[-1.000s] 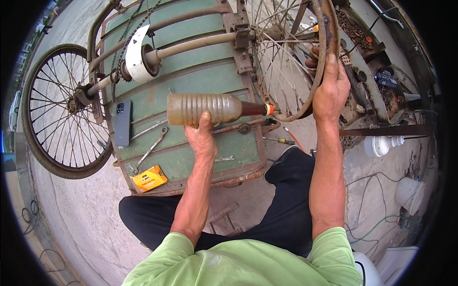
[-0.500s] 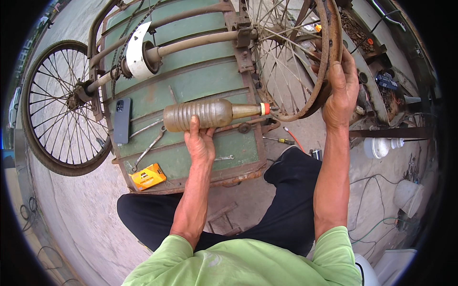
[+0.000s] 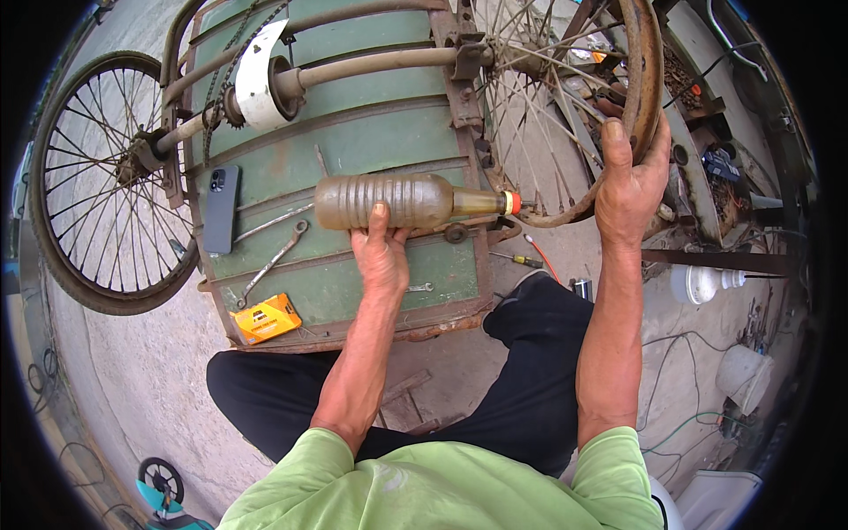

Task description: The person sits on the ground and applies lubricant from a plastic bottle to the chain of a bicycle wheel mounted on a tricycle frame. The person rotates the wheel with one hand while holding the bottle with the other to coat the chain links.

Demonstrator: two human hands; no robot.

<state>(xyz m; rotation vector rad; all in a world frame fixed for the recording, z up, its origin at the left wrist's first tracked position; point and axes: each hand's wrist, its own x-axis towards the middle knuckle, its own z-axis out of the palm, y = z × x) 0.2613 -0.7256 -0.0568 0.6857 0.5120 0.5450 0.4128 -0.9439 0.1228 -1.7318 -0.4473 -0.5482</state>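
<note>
My left hand is closed round a ribbed, cloudy plastic bottle, thumb on its upper side and fingers beneath. The bottle lies nearly level, its neck pointing right. Its red and white cap has a thin tip close to the lower part of a rusty spoked wheel. Around that wheel's rim, on the right-hand side, my right hand is wrapped; part of its fingers is hidden behind the rim. A metal axle runs left from this wheel to a second wheel with a black tyre.
On the green slatted bed lie a phone, a wrench, a smaller wrench and a yellow box. A screwdriver lies on the ground. Scrap, cords and a white bulb-shaped thing are at right.
The bottle and my left hand have shifted slightly right. My right hand still grips the rim. The view has moved a little, bringing in a small turquoise wheeled thing at lower left.
</note>
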